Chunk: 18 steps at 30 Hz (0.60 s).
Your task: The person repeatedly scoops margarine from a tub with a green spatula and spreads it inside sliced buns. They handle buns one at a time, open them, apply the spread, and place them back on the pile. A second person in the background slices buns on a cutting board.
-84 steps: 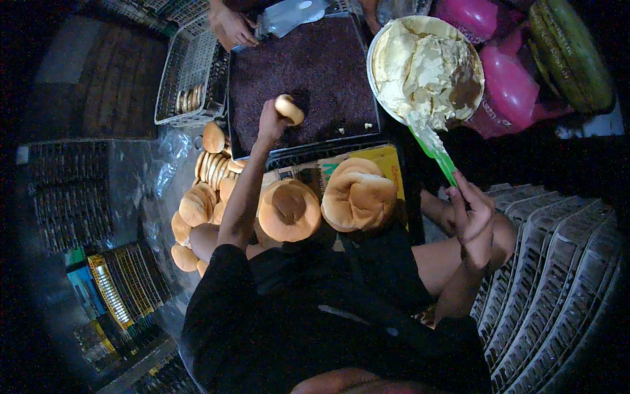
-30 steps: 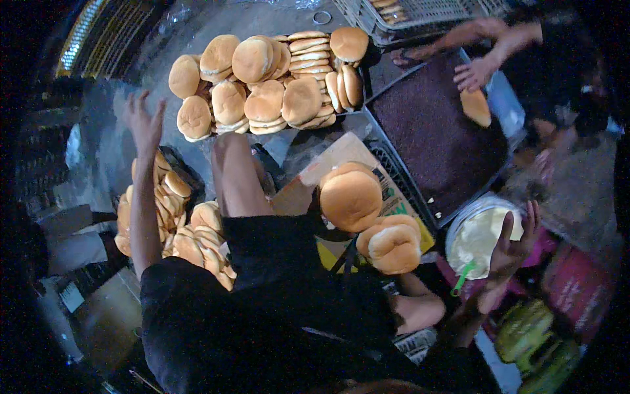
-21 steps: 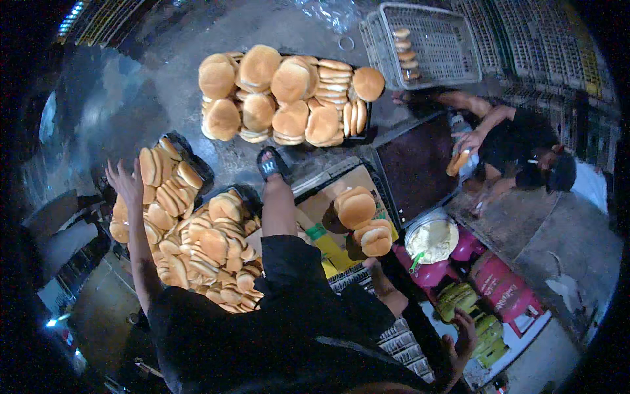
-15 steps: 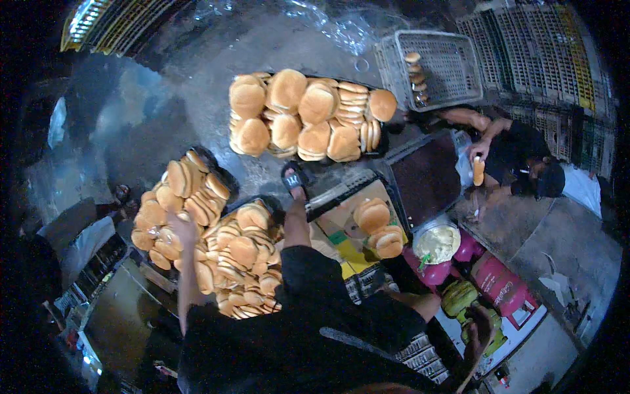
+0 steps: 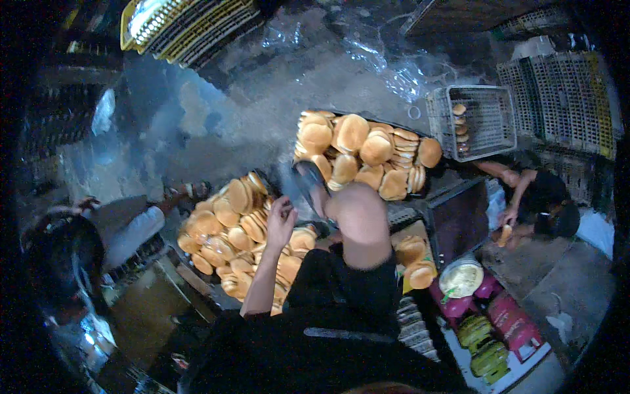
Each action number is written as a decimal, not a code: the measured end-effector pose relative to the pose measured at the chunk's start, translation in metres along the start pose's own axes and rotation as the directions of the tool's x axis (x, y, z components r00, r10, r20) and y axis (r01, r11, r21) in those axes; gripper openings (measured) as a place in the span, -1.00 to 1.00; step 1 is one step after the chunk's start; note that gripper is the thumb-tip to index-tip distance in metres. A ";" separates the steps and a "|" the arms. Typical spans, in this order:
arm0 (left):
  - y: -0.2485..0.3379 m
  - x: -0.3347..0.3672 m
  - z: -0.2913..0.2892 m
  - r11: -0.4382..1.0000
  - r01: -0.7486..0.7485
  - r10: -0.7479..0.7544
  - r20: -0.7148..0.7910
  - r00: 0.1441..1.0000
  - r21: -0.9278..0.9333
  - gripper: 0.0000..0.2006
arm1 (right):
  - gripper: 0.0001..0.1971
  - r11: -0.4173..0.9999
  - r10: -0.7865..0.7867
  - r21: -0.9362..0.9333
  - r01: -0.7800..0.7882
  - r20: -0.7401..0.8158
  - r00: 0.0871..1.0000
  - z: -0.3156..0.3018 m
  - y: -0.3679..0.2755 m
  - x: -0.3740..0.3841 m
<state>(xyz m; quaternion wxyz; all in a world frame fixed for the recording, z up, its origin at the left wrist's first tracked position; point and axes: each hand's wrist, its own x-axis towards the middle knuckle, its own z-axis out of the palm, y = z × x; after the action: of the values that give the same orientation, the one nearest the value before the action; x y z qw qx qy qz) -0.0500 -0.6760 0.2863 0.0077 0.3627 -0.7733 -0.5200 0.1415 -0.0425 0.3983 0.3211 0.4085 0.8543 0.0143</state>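
My left hand (image 5: 281, 220) is raised above the edge of a pile of round, flat bread buns (image 5: 239, 226), its fingers loosely bent and apart, with nothing seen in them. More buns (image 5: 289, 269) lie just under my left forearm, partly covered by it. My bent knee (image 5: 359, 220) and sandalled foot (image 5: 310, 184) stand between this pile and a dark tray heaped with buns (image 5: 352, 133) farther off. No part of my right hand shows.
A grey plastic crate (image 5: 485, 125) with a row of buns stands at the far right, near a crouching person (image 5: 541, 203) holding a bun. Another person (image 5: 65, 262) is at the left. A bowl of pale cream (image 5: 461, 279) and gas cylinders (image 5: 485, 348) stand at right.
My left hand has lifted off the bun pile and moved right, toward my knee. My leg has risen or stepped forward. The whole view has shifted, and my right hand has left it.
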 end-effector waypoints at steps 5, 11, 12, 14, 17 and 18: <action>0.042 0.114 -0.107 0.996 -0.031 0.009 -0.259 0.966 -0.080 -0.68 | -0.60 0.975 -0.216 0.071 0.209 0.105 0.971 0.064 -0.225 -0.024; 0.097 0.313 -0.293 0.993 0.109 -0.120 -0.332 0.936 -0.051 -0.56 | -0.62 0.924 -0.371 0.159 0.348 0.152 0.916 0.070 -0.586 -0.060; 0.095 0.365 -0.323 0.990 0.122 -0.142 -0.357 0.923 -0.077 -0.53 | -0.62 0.916 -0.389 0.165 0.366 0.145 0.910 0.065 -0.651 -0.059; 0.081 0.456 -0.374 0.974 0.201 -0.226 -0.390 0.893 -0.103 -0.50 | -0.63 0.906 -0.414 0.166 0.390 0.147 0.898 0.046 -0.768 -0.056; 0.032 0.509 -0.400 0.970 0.234 -0.243 -0.371 0.896 -0.070 -0.50 | -0.64 0.895 -0.442 0.129 0.426 0.147 0.885 -0.012 -0.893 -0.040; 0.017 0.510 -0.406 0.960 0.282 -0.273 -0.261 0.926 -0.003 -0.51 | -0.64 0.895 -0.445 0.109 0.432 0.142 0.884 -0.040 -0.923 -0.037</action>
<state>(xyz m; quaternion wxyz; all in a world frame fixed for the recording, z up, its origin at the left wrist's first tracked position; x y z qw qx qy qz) -0.2770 -1.2873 0.3002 0.0286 0.5330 -0.7156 -0.4506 -0.4996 -0.6734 0.1854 0.3692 0.2163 0.8953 -0.1240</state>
